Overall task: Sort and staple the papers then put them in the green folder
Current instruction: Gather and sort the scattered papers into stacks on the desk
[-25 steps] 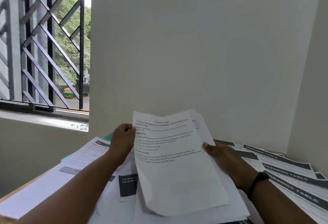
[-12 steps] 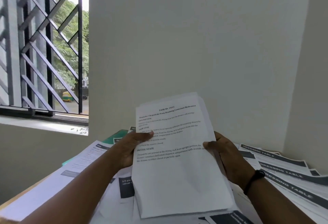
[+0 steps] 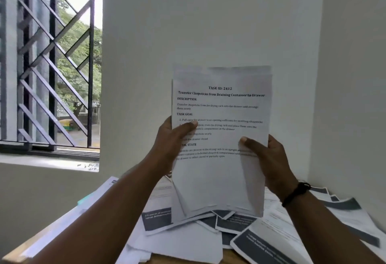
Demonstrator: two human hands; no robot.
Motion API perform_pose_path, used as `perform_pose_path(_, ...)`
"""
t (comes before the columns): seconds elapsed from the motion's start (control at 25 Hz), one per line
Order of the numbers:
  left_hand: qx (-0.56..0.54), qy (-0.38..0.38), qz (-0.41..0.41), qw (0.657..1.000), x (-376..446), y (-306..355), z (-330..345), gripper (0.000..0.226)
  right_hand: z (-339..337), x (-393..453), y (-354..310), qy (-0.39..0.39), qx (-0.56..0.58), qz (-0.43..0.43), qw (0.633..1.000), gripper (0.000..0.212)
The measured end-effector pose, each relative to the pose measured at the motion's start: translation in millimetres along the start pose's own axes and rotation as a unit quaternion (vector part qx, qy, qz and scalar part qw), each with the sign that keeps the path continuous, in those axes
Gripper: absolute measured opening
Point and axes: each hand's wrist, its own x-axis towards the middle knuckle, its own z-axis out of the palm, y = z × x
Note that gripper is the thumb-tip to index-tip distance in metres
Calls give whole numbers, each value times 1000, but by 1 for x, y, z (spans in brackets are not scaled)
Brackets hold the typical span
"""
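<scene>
A stack of white printed papers stands upright in front of me, its top sheet headed "TASK ID: 2412". My left hand grips the stack's left edge, thumb across the text. My right hand grips the right edge, thumb on the front sheet. The sheets' bottom edges hang uneven just above the table. A sliver of the green folder shows at the left under loose sheets; most of it is hidden. No stapler is in view.
Loose papers, several with dark header bands, cover the wooden table. White walls meet in a corner close behind. A barred window is at the left.
Both hands have lifted the stack from lying tilted over the table to upright and higher. The view has tipped upward with it.
</scene>
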Motion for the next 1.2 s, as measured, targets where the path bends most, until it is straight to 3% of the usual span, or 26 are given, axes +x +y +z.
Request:
perform_pose_path(0.36, 3, -13, -22, 1000, -32, -21, -23, 39, -17, -54, 12, -66, -49, 53, 995, 29)
perform_pose_path(0.64, 34, -16, -47, 998, -46, -40, -26, 43, -9, -68, 23, -23, -15, 62, 998, 29)
perform_pose_path(0.8, 120, -44, -105, 986, -70, -65, -32, 26, -14, -79, 45, -85, -166, 136, 973, 25)
perform_pose_path(0.92, 211, -4, -14, 977, -63, -49, -21, 7, -4, -73, 32, -42, -226, 65, 971, 14)
perform_pose_path(1.04, 229, 29, 53, 972, -51, -25, -5, 6, 5, -60, 14, -5, -178, 11, 984, 14)
perform_pose_path(1.12, 268, 15, 26, 963, -46, -36, -10, 8, 2, -60, 22, -38, -228, 31, 972, 21)
perform_pose_path(1.2, 331, -38, -57, 941, -56, -66, -22, 25, -5, -69, 49, -107, -343, 97, 928, 31)
